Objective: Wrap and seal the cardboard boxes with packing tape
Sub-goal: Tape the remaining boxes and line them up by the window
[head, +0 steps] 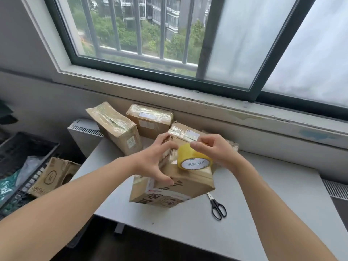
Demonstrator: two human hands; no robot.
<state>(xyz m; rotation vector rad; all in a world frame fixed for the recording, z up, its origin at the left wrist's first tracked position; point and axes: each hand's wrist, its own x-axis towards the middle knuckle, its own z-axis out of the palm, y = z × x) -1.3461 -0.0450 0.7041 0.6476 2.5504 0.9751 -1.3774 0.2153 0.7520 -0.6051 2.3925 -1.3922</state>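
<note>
Box: a brown cardboard box [180, 183] with black writing and old labels sits tilted at the middle of the table [263, 194], its low corner near the front edge; whether it rests on the top or is lifted off it, I cannot tell.
Left hand: the left hand [156, 159] grips the box's upper left corner, with the fingers spread and curled over the top and the thumb pressed on the near face.
Right hand: the right hand [211, 147] holds the tape, with thumb and fingers curled over the upper rim.
Tape: a yellow roll [194, 159] with a white core label, held against the box's top face, just right of the left hand.
Scissors: black-handled scissors [217, 206] lie flat on the table, just right of the box and partly under its corner.
Taped boxes: three boxes with glossy tape stand behind, one leaning [116, 127] at the left, one [150, 118] by the wall, one [185, 132] right behind the hands.
Floor box: an open box [54, 176] lies left of the table, beside a black crate [24, 147].
Window: a dark-framed window [150, 34] above the sill shows bars and trees.
</note>
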